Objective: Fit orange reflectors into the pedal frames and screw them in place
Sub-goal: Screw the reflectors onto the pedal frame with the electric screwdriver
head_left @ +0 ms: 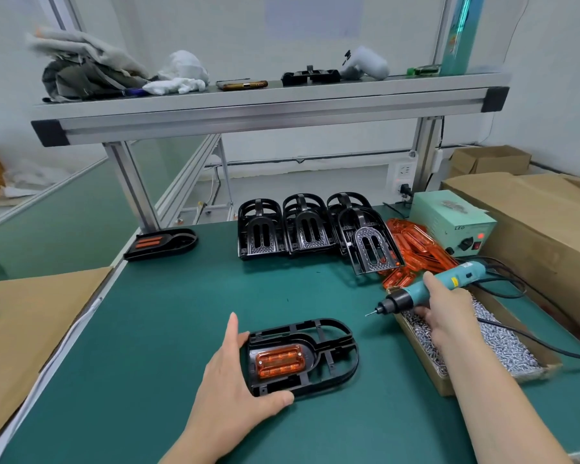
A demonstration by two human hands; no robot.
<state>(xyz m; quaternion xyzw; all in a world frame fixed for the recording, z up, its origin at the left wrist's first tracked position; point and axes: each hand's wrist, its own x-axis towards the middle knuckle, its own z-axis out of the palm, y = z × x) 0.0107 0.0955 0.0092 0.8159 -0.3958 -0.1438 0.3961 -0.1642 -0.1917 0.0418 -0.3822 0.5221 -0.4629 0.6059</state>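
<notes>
Gripping hand: the left hand (pixel 235 373) holds the left end of the pedal frame (pixel 310 346), thumb on the near edge and forefinger along the far corner.
Pedal frame: lies flat on the green bench (pixel 164 329), near the front edge.
Reflector: one orange reflector (pixel 279 362) sits in the frame's pocket, just beside the left hand.
Right hand: the right hand (pixel 446 313) has its fingers wrapped round the teal screwdriver (pixel 412 293), with the bit pointing left and down, clear of the frame.
Screws: a cardboard box (pixel 442 385) of screws lies under the right hand.
Stock: black frames (pixel 283 229) stand stacked at the back, with loose reflectors (pixel 419 249) heaped to their right.
</notes>
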